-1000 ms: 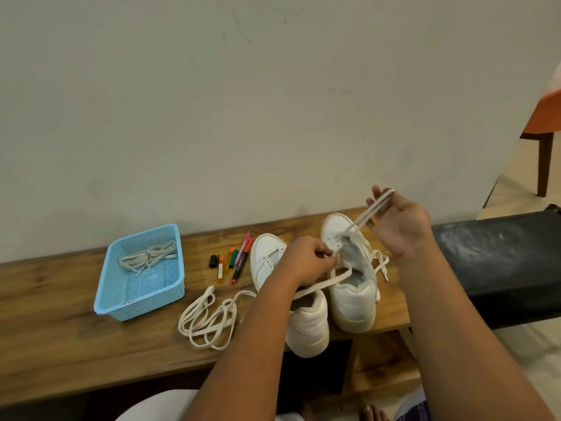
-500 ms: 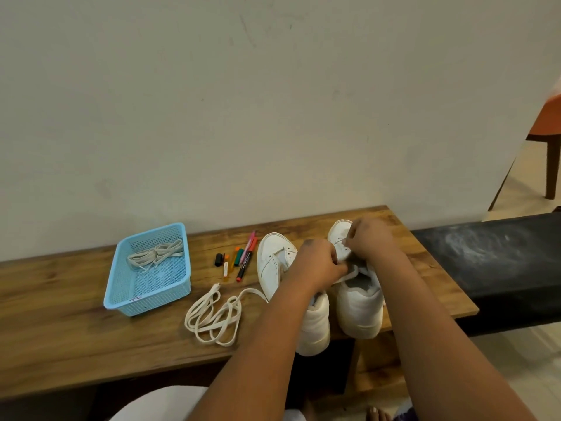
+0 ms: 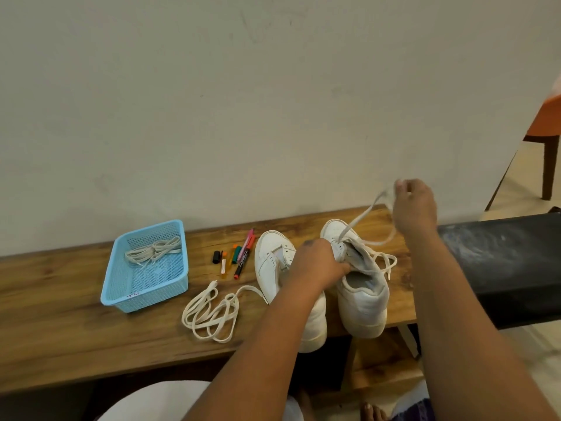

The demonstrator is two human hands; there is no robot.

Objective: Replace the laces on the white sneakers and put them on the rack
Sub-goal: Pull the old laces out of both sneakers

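Pulling lace (image 3: 358,221) up from right sneaker (image 3: 361,287), right hand (image 3: 414,208) risen, pinching it, left hand (image 3: 315,264) still gripping sneaker.

Both bare forearms reach up from the bottom edge of the frame toward its centre right. The left hand (image 3: 315,265) sits lower, just right of centre, knuckles up, its fingers curled and the thumb pointing right, tucked into what it grips. The right hand (image 3: 414,209) is raised higher, at the right of centre, wrist bent, its fingertips (image 3: 400,185) pinched together at the top.
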